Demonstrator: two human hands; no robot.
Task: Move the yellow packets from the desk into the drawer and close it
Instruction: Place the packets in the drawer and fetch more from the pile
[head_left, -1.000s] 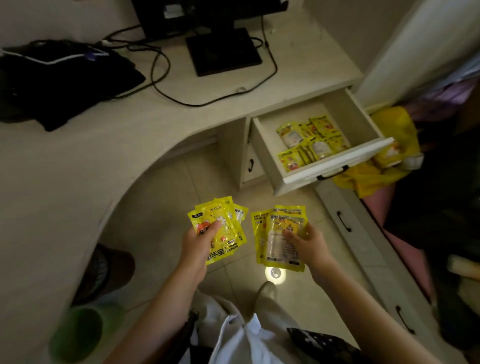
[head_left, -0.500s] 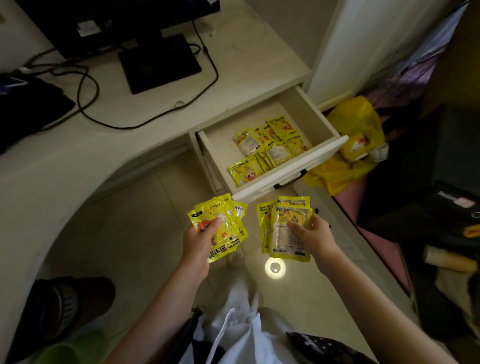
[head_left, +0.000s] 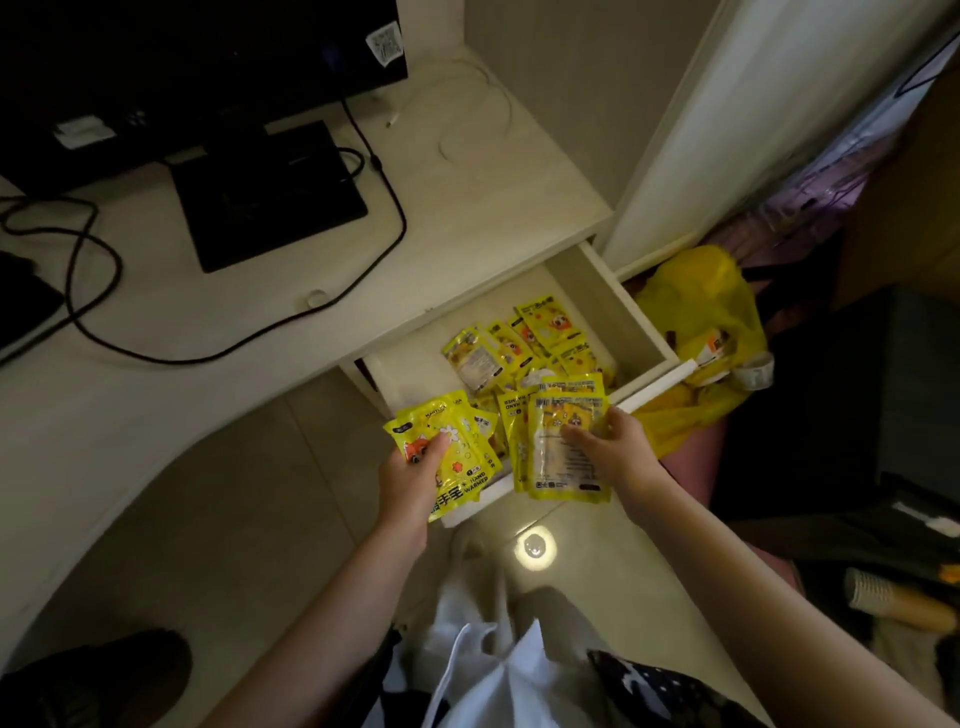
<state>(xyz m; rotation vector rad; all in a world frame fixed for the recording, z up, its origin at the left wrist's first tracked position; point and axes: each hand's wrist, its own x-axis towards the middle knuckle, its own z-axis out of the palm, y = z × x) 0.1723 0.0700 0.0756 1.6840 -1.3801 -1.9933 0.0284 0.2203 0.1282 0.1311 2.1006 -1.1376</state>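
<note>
My left hand (head_left: 410, 480) grips a fanned bunch of yellow packets (head_left: 457, 457) over the front left corner of the open drawer (head_left: 613, 306). My right hand (head_left: 618, 452) holds a second stack of yellow packets (head_left: 563, 452), upright, above the drawer's front edge. Several more yellow packets (head_left: 511, 348) lie loose inside the drawer. The drawer is pulled out from under the pale desk (head_left: 467, 218). The hands and their packets hide most of the drawer front.
A black monitor (head_left: 156, 67) with its stand and black cables (head_left: 208, 353) sits on the desk. A yellow plastic bag (head_left: 711, 322) lies on the floor right of the drawer, dark furniture beyond it. Paper cups (head_left: 878, 597) lie at the right. White clothing (head_left: 493, 670) shows below.
Both hands, each holding its packets, have come forward from over the floor to just above the drawer's front edge; the view has shifted right and closer to the drawer.
</note>
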